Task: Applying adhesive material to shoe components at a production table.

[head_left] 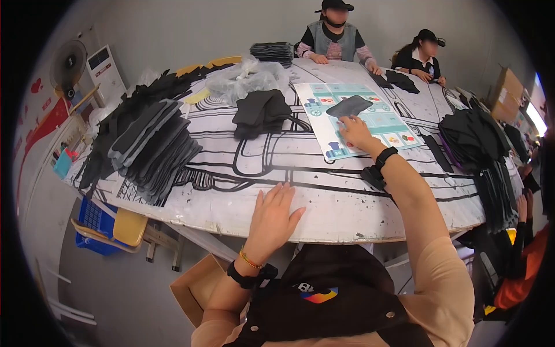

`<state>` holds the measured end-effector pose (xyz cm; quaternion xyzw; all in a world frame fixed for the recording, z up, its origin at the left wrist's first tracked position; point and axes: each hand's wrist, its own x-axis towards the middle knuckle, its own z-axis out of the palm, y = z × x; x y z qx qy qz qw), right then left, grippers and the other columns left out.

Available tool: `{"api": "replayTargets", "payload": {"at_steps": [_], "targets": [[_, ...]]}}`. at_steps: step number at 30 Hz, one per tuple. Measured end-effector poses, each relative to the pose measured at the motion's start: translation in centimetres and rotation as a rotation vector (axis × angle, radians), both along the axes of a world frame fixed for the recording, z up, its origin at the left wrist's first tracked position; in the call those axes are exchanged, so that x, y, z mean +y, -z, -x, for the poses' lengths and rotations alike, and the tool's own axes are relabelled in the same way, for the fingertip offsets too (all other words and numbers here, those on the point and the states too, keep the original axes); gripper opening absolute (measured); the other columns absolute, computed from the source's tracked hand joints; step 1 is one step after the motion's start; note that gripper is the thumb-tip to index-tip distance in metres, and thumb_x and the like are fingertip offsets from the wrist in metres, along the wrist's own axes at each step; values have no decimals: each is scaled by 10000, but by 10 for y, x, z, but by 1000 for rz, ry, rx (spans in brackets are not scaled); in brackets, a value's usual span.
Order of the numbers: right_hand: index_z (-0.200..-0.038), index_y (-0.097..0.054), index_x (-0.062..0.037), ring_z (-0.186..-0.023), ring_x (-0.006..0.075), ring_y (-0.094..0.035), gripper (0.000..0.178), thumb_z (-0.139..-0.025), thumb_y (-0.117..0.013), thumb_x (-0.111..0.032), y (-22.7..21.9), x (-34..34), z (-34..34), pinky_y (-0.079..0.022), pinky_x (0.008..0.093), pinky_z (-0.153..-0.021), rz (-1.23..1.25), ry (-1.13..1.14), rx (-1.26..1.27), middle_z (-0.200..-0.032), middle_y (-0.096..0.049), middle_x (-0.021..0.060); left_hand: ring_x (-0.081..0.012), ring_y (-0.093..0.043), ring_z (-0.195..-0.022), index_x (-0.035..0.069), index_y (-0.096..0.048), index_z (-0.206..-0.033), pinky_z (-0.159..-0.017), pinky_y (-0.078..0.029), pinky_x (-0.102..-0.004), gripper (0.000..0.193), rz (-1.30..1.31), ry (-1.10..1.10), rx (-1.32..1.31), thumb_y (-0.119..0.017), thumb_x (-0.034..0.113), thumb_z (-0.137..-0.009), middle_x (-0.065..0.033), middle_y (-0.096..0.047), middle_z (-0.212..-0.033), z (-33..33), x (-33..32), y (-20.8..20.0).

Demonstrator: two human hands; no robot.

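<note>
My left hand (276, 215) lies flat on the white table near its front edge, fingers stretched out, holding nothing. Farther forward, my right hand (356, 133) rests on a printed teal and white sheet (321, 136), its fingers extended. Its fingertips are at the near edge of a small dark grey piece of cloth (350, 106), which lies on the sheet; whether they touch it I cannot tell. To the left of the sheet sits a small pile of black cloth pieces (260, 113). Each wrist wears a black band.
Stacks of dark cloth stand at the left (153, 150) and right (474, 139). Clear plastic bags (245, 78) lie behind the small pile. Two people sit across the table (260, 228). An open cardboard box (199, 280) and a blue basket (98, 222) are below.
</note>
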<state>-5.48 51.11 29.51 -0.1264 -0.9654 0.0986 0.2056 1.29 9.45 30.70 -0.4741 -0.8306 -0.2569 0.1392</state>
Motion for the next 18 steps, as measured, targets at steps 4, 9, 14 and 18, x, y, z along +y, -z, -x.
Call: {"api": "replayTargets", "payload": {"at_steps": [4, 9, 14, 18], "targets": [[-1287, -602, -124, -1327, 360, -540, 395, -912, -648, -239, -8, -11, -13, -397, 514, -1094, -160, -94, 91, -1276, -692, 148, -378, -506, -1394, -12, -612, -1358, -1166, -353, -589, 498, -10, 12, 0, -671, 317, -988, -207, -615, -1429, 2, -2, 0], [-1226, -632, -150, -1096, 308, -661, 361, -872, -692, -181, -32, -68, -85, -487, 453, -963, -332, -295, 184, -1048, -716, 133, -381, -514, -1391, -14, -650, -1301, -1167, -362, -572, 445, -34, 6, 2, -688, 283, -972, -206, -634, -1409, -2, -2, -2], [-1253, -658, -127, -913, 276, -684, 354, -901, -671, -168, -74, -137, -176, -549, 400, -807, 252, -581, -75, -1000, -692, 118, -389, -536, -1369, 0, -662, -1286, -1169, -368, -552, 412, -45, 12, -6, -697, 257, -966, -205, -651, -1384, -3, -4, -3], [-1278, -656, -111, -860, 269, -675, 380, -901, -643, -64, -76, -160, -226, -546, 390, -796, 397, -512, -47, -912, -655, 100, -396, -536, -1371, 8, -651, -1303, -1156, -380, -556, 416, -74, 55, -25, -698, 244, -963, -199, -653, -1383, 0, -6, -4]]}}
